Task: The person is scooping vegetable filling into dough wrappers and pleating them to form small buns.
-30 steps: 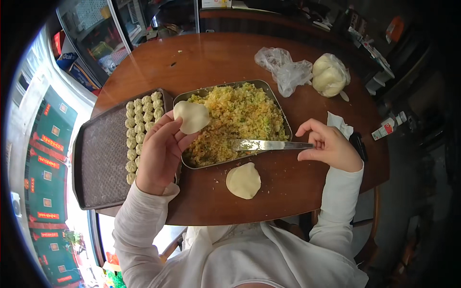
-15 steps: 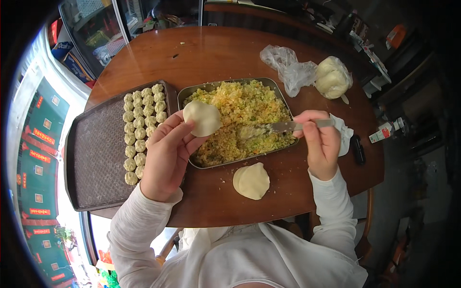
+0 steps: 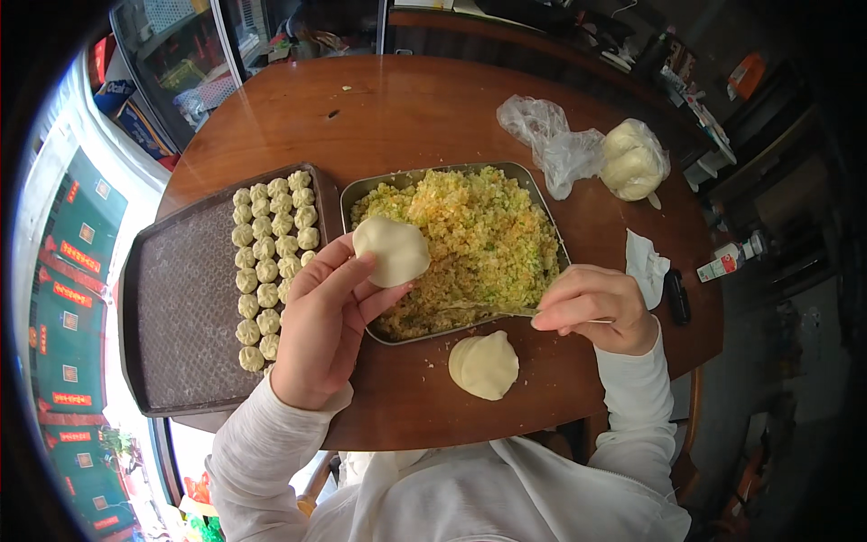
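Observation:
My left hand [image 3: 323,325] holds a round white dough wrapper [image 3: 390,250] flat on its fingers, above the left side of a metal pan [image 3: 359,195] full of yellow-green chopped filling [image 3: 470,239]. A thin metal spatula [image 3: 492,312] is gripped by my right hand [image 3: 591,309], and its blade lies low in the filling near the pan's front edge. A small stack of dough wrappers [image 3: 485,364] rests on the table in front of the pan, between my two hands.
A dark tray [image 3: 176,316] at left carries several folded dumplings [image 3: 268,262] in rows along its right side. A crumpled plastic bag [image 3: 553,144] and a bagged lump of dough [image 3: 634,161] lie at back right. A tissue [image 3: 647,265] and a dark small object [image 3: 676,297] sit at right.
My right hand has drawn back toward me and lowered, sliding the spatula to the pan's front edge. My left hand with the wrapper stays roughly in place.

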{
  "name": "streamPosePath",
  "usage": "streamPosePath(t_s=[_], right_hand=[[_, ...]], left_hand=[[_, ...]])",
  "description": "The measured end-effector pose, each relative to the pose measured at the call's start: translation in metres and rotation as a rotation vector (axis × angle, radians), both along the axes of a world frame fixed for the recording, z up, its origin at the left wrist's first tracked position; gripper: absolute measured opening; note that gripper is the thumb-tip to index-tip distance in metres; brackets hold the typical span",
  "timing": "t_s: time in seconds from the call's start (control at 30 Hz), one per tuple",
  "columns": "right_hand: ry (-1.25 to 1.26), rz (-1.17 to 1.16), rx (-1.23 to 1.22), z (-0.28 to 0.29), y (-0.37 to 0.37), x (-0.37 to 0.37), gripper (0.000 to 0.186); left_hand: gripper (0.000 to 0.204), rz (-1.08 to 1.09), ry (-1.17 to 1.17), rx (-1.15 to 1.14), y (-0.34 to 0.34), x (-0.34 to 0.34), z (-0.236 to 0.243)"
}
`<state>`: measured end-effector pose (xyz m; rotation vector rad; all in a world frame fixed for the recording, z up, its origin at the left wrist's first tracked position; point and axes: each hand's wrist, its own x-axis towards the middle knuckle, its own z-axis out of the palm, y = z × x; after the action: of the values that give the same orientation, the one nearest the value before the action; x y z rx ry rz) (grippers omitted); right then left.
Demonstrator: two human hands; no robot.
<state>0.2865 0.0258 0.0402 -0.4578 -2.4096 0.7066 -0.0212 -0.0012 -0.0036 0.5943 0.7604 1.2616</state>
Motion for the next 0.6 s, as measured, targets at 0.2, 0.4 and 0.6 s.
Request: streamPosePath(t_s=[0.2,0.4,0.6], right_hand=[[0.055,-0.141,-0.051,-0.004,0.001,0.016,0.017],[0.111,-0.263,-0.048,-0.016,-0.008,0.003,0.008],[0.079,-0.156,0.103,-0.007,-0.005,0.001,0.008]], left_hand=[[0.034,-0.019,0.030,-0.012,0.001,0.000,0.000],[0.037,-0.006,0.041,-0.016,0.003,0.002,0.001],[0.038,-0.001,0.028,-0.011,0.003,0.000,-0.001]])
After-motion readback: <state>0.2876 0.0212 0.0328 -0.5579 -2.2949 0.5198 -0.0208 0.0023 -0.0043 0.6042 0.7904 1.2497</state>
